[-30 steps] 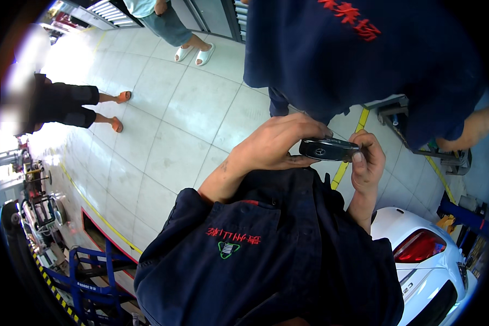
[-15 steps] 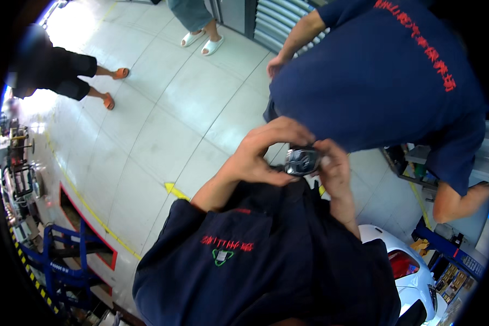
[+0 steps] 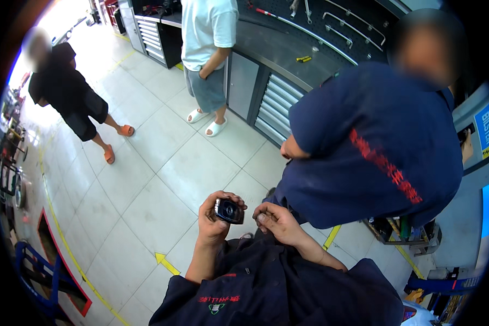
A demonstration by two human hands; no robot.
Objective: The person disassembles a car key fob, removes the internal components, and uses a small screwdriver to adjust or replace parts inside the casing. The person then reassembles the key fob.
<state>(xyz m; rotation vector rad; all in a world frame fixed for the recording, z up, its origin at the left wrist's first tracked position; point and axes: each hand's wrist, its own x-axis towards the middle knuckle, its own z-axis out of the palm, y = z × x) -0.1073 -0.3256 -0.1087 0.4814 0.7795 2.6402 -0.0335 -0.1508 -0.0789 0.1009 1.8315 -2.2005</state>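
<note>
My left hand (image 3: 212,220) is closed round a small black boxy object (image 3: 230,212). It has rounded corners and a glossy face with a dark round ring in the middle; its exact kind I cannot make out. A short gap to the right, my right hand (image 3: 281,224) is away from the object. Its thumb and bent fingers are drawn together, and whatever may be between them is too small or hidden to name. Both hands are held in front of my dark blue shirt (image 3: 271,282).
Close on my right, a co-worker in a dark blue shirt (image 3: 375,136) leans over. Two other people stand on the tiled floor (image 3: 163,190), one in a white shirt (image 3: 207,27), one in black clothes (image 3: 65,81). Behind is a metal workbench (image 3: 271,51) with tools hung above.
Both hands were on the black object; now my right hand has come off it and only the left holds it. The view has tilted up, and the co-worker is more upright.
</note>
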